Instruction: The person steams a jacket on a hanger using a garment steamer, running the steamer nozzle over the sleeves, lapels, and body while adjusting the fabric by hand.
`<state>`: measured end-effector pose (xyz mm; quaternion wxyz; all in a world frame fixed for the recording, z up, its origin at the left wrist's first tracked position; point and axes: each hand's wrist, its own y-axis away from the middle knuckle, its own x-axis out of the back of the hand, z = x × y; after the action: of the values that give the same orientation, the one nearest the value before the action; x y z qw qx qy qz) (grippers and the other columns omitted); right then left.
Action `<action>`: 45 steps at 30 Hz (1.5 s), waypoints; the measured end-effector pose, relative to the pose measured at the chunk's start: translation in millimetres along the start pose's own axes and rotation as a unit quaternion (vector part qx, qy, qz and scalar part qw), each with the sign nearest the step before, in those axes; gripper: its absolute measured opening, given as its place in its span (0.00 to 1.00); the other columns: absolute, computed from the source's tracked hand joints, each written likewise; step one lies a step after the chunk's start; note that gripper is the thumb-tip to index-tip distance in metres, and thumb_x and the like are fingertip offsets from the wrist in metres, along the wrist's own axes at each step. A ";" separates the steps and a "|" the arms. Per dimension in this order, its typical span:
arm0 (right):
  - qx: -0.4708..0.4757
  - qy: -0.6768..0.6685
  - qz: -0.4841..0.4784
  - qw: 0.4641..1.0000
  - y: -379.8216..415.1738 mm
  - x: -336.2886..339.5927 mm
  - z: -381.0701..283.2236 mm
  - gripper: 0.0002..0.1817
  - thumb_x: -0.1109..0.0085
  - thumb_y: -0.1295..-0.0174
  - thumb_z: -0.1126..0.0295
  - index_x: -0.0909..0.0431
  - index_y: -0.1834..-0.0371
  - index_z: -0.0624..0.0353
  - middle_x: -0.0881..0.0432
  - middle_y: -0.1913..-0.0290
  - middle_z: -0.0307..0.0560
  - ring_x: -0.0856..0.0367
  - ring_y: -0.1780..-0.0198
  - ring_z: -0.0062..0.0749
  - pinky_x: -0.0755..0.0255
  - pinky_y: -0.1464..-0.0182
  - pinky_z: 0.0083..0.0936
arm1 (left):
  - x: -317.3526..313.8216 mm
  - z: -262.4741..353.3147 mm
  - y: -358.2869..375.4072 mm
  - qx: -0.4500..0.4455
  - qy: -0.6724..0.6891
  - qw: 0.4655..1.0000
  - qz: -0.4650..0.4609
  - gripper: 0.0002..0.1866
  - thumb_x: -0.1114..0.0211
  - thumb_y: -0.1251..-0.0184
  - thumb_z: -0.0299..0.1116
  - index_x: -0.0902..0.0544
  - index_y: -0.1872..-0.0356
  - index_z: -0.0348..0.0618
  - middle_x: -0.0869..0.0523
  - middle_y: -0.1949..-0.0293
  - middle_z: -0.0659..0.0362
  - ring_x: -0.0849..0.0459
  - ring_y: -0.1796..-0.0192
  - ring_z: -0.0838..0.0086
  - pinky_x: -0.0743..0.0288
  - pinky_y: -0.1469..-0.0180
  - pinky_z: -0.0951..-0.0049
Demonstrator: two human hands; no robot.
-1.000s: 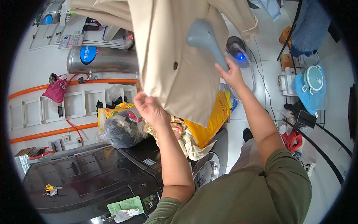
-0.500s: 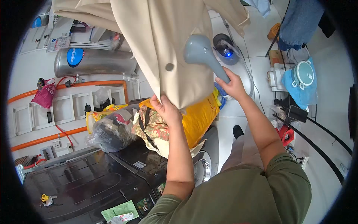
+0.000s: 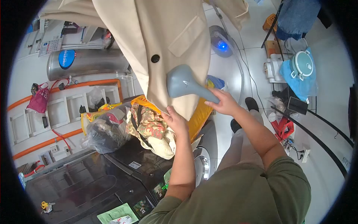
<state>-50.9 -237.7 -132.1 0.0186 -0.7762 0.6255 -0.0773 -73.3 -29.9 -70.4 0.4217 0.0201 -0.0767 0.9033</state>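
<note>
A beige jacket (image 3: 175,37) hangs in front of me, with a dark button (image 3: 155,58) near its front edge and a pocket flap above. My left hand (image 3: 175,120) is closed on the lower hem, fingers pinching the cloth. In my right hand (image 3: 223,102) is the handle of a blue-grey garment steamer head (image 3: 181,81). The head lies against the lower front of the jacket, right of the button; its face is hidden. Behind the jacket, the steamer base (image 3: 220,45) stands on the floor with a blue light, and a ribbed hose (image 3: 239,61) runs from it.
Left of me, a dark washing machine top (image 3: 85,183) carries a patterned cloth (image 3: 151,125), a stuffed plastic bag (image 3: 106,134) and yellow scissors (image 3: 45,205). A metal tank (image 3: 93,63) is beyond. On the right are a black rack bar (image 3: 309,138) and a teal-lidded container (image 3: 302,64).
The steamer head and my right hand have moved down and left over the jacket. My left hand has shifted slightly down and right, still on the hem. The jacket's button has come up and left.
</note>
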 end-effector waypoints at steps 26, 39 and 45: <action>0.079 -0.044 0.048 0.995 -44.0 8.6 55.8 0.28 0.29 0.37 0.64 0.24 0.38 0.67 0.15 0.47 0.58 0.14 0.47 0.40 0.23 0.44 0.30 | 36.8 -23.9 61.8 -0.029 0.074 0.997 0.023 0.07 0.36 0.24 0.32 0.22 0.54 0.41 0.15 0.62 0.59 0.18 0.67 0.77 0.23 0.64 0.76; 0.277 -0.119 0.087 0.950 -47.2 -64.6 145.3 0.26 0.29 0.37 0.63 0.23 0.42 0.68 0.14 0.57 0.57 0.13 0.57 0.40 0.21 0.53 0.30 | 44.0 -46.3 58.1 -0.281 0.062 0.954 0.081 0.08 0.38 0.22 0.34 0.22 0.56 0.40 0.18 0.66 0.62 0.23 0.71 0.80 0.28 0.69 0.79; 0.272 -0.156 0.078 0.946 -50.1 -69.9 164.2 0.26 0.29 0.37 0.61 0.22 0.42 0.67 0.14 0.53 0.60 0.12 0.52 0.41 0.21 0.49 0.30 | 44.0 -39.3 70.4 -0.298 0.085 0.948 0.072 0.08 0.39 0.21 0.34 0.23 0.55 0.40 0.18 0.65 0.61 0.22 0.71 0.78 0.28 0.69 0.78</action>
<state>6.8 -170.0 -294.7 0.3326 -0.6924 0.6287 -0.1212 -154.4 -34.9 -113.3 0.3470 -0.1893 -0.3072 0.8657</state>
